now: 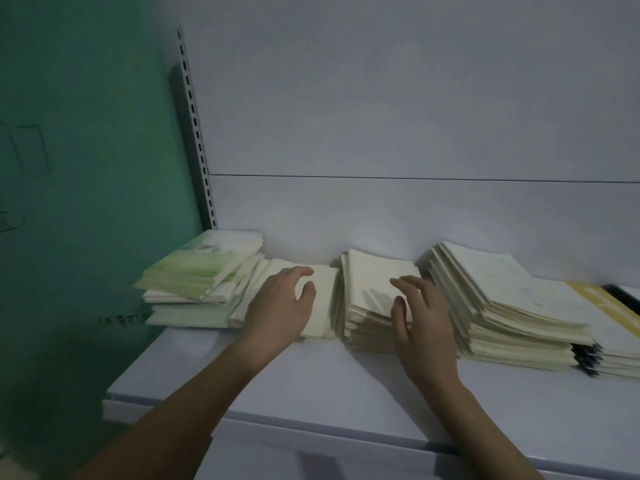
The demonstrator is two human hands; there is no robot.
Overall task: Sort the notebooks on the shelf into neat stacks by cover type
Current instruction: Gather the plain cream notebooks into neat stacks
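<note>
Several piles of notebooks line the back of a pale shelf [311, 386]. At the left sits a skewed pile with green-tinted covers [201, 268]. Beside it lies a low cream pile [323, 306], and my left hand [280, 306] lies on top of it with relaxed, slightly bent fingers. A taller cream stack [374, 282] stands in the middle; my right hand [422, 317] rests against its front right corner, fingers spread over the top. A large slumped stack of pale notebooks [498, 299] leans at the right.
A yellow-covered notebook [602, 303] and dark-spined books [588, 358] lie at the far right. A slotted metal upright [197, 133] meets the green wall [86, 168] at the left. The shelf's front edge [277, 424] runs close to my forearms.
</note>
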